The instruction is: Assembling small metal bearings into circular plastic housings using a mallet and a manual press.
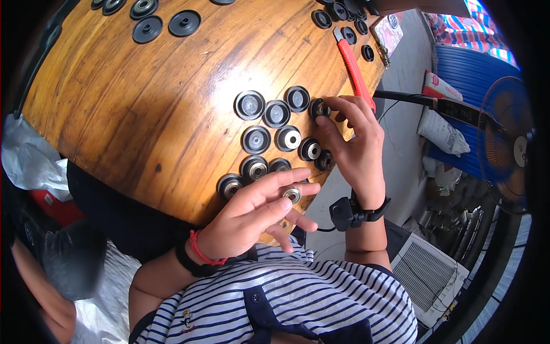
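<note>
Left hand [252, 221] splayed over a bearing [291, 194] — right hand [355, 143] apparently pinching a small black wheel [319, 108]

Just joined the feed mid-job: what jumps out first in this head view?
A cluster of round black caps with metal centres sits on the wooden table near its edge. The left hand lies over the nearest caps, fingertips by a small silver piece, while the right hand touches a cap at the cluster's right. A red utility knife lies just beyond the right hand.
</note>
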